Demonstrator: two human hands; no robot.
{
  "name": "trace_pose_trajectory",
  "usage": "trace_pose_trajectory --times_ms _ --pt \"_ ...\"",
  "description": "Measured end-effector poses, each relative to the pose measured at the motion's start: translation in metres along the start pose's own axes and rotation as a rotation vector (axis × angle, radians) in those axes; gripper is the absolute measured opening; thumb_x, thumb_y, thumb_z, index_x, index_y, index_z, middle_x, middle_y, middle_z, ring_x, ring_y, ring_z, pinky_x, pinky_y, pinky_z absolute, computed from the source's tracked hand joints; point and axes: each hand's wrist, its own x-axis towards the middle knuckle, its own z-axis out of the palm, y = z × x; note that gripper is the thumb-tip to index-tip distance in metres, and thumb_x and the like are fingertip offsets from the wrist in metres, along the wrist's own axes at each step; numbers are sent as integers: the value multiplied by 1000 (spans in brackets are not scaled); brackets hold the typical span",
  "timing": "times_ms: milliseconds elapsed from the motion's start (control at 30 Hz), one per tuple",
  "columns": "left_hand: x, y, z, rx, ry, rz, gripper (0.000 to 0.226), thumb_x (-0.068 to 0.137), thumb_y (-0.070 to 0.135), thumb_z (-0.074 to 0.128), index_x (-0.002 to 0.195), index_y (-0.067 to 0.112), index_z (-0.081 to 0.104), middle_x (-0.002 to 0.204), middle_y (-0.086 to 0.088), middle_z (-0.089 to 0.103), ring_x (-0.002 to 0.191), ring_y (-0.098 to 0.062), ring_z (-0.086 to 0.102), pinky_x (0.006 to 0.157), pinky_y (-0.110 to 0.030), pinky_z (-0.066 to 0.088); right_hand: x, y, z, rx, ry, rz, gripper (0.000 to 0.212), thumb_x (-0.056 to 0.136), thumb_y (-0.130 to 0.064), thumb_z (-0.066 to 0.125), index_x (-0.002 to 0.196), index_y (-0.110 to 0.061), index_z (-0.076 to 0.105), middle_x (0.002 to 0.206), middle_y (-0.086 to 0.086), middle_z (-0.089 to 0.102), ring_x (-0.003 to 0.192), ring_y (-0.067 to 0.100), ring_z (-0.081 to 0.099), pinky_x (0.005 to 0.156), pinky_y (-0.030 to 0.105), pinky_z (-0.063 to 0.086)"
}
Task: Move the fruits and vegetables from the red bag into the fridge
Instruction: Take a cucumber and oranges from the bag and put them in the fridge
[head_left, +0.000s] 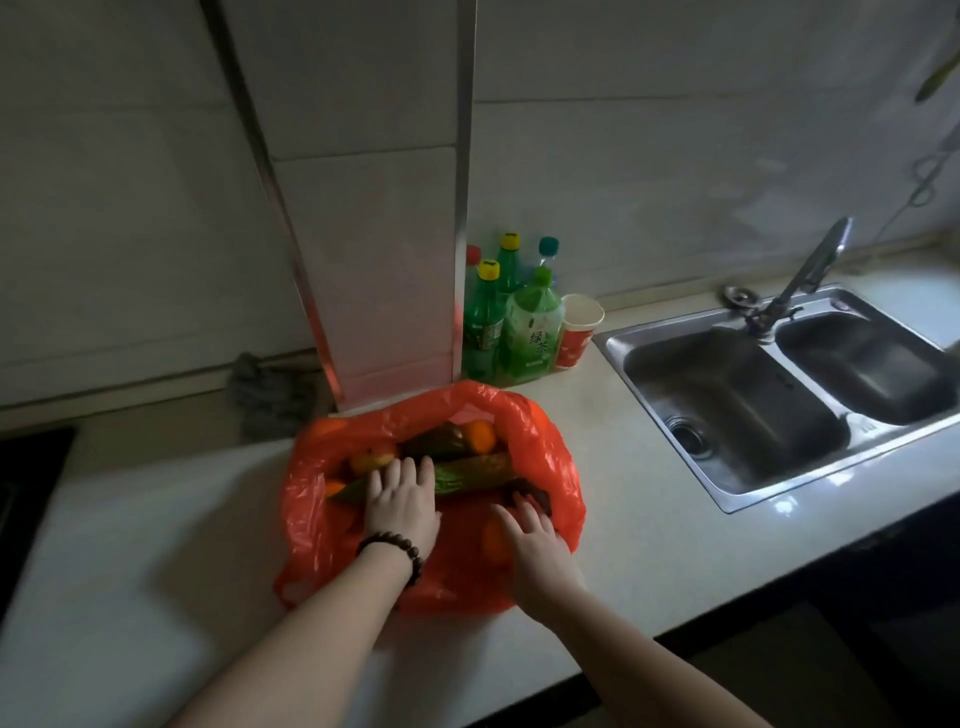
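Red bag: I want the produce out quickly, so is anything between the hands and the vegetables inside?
Nothing visible blocks them. The red bag lies open on the counter; the left hand already rests on the long green vegetable, and the right hand reaches into the opening beside it.

The red plastic bag (540, 441) lay open near the counter's front edge, holding oranges (479, 434), a green cucumber (470, 472) and darker vegetables.

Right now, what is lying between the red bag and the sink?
In the head view, only bare countertop lies between the red bag and the sink. The bottles and paper cup stand further back, by the wall.
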Motion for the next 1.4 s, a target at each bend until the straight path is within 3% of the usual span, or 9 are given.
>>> trace_pose_trajectory --times_ms 167,333,433,567,700,833,967,1133,1400 --pt "13 -4 -1 23 -9 -13 50 90 36 55 134 18 39 132 -2 46 125 -24 39 104 -40 29 3 11 0 62 -8 -36 76 89 -38 58 149 -36 11 159 3 6 146 26 6 114 46 23" --pt "5 -7 -10 -41 -89 -88 56 88 47 54 135 23 34 132 -5 45 122 -27 43 97 -42 37 4 12 1 102 25 -73 68 91 -39 56 148 -33 19 158 3 13 145 26 10 113 45 26" --pt "-5 -10 -18 -32 -78 -111 55 87 52 52 132 24 37 127 -3 51 117 -26 48 92 -40 40 4 12 -2 108 13 -105 64 91 -37 56 146 -31 24 157 3 17 144 27 15 111 45 29" --pt "-19 -13 -36 1 -28 -115 51 87 52 53 126 22 43 121 -3 54 111 -25 54 85 -38 44 3 10 -6 140 -4 -126 53 92 -48 44 140 -29 34 153 4 24 141 29 20 106 47 37" --pt "-42 -15 -51 15 21 -155 47 86 53 54 120 21 46 111 -3 56 103 -25 57 80 -35 45 4 10 -4 131 0 -170 43 93 -37 44 134 -29 39 145 2 34 133 28 31 99 46 44" --pt "-73 -19 -53 -49 63 -255 44 84 56 55 112 23 48 107 0 56 100 -22 58 77 -34 44 4 14 -2 88 2 -216 52 87 -32 52 136 -26 37 140 5 35 127 30 33 91 46 48" --pt "-111 -25 -50 -128 140 -382 43 81 59 55 106 25 48 102 2 57 95 -23 59 73 -34 46 3 10 -7 124 50 -269 53 83 -30 55 134 -23 41 139 7 37 126 31 34 93 45 45" --pt "-154 -37 -45 -235 213 -529 48 81 60 54 115 27 49 101 2 60 88 -20 61 67 -31 49 -2 -25 -23 215 121 -421 56 78 -25 60 132 -23 45 133 6 43 118 30 38 92 44 45" --pt "-231 -85 -55 -400 410 -776 42 79 56 60 107 26 52 85 4 58 75 -19 59 59 -28 43 -21 -123 -21 246 102 -694 54 75 -29 64 126 -20 51 126 9 47 113 33 42 91 42 44"
